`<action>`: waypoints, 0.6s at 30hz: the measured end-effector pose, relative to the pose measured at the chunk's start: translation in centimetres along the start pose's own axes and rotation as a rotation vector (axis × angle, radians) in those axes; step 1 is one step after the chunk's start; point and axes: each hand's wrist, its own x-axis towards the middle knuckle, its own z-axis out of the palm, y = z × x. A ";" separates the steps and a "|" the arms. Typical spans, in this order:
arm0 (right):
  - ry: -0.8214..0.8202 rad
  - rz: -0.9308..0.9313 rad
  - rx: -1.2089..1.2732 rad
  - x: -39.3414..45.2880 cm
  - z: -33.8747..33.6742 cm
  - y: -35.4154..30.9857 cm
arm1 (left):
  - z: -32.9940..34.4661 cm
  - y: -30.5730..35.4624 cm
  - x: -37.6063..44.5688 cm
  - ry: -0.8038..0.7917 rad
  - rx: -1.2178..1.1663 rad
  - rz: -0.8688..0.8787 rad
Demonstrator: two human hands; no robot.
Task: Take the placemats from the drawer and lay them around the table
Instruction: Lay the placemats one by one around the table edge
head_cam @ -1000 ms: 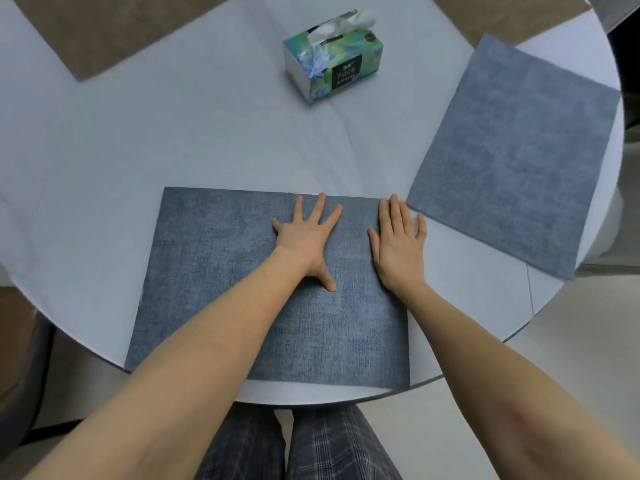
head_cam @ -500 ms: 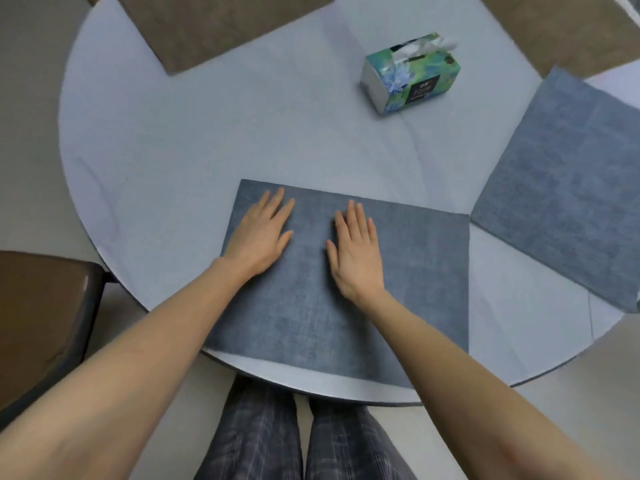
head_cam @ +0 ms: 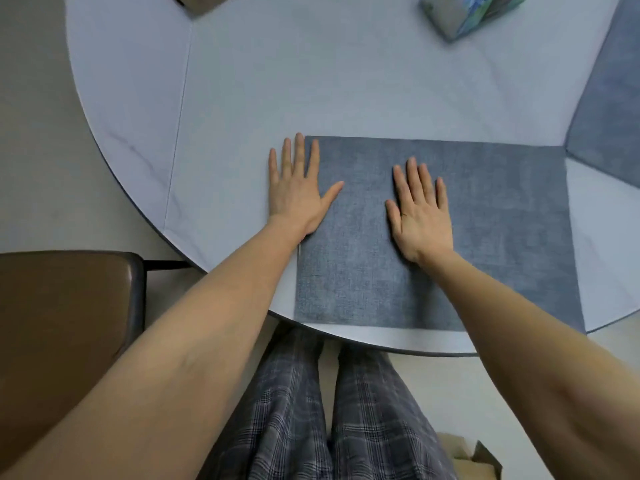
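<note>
Since half a second ago the left hand (head_cam: 294,192) has slid to the mat's left edge: fingers now straddle it, partly on the table, thumb on the mat. Right hand (head_cam: 420,209) has stayed flat near the mat's middle. Both hands are spread, palms down, pressing, gripping nothing.

Rectangular blue-grey woven placemat (head_cam: 491,244) lies flat on the round pale grey table (head_cam: 277,81), at the near rim in front of the person; its near-right corner reaches the table edge. Fabric is mottled, denim-like, no visible wrinkles.

Second blue-grey placemat (head_cam: 613,109) is cut off at the right, its corner just beside the first. Green-blue tissue box (head_cam: 467,12) is cropped and blurred at the top. Brown mat corner (head_cam: 201,0) barely shows top left. Brown chair seat (head_cam: 65,327) lower left, cardboard box (head_cam: 467,455) bottom right, partly visible.
</note>
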 end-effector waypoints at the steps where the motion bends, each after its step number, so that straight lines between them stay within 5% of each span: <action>1: -0.011 0.015 -0.002 0.0 0.0 -0.1 | -0.2 0.3 -0.6 0.021 -0.007 0.023; 6: 0.039 0.088 0.020 -0.4 0.3 -0.8 | 3.1 1.5 -7.3 0.096 0.054 0.423; 14: 0.137 0.178 0.083 -2.3 1.4 -1.5 | 4.3 2.4 -8.8 0.089 0.011 0.262; 18: 0.093 0.073 0.064 -6.4 2.0 -1.0 | 3.3 6.9 -9.4 -0.008 -0.029 0.017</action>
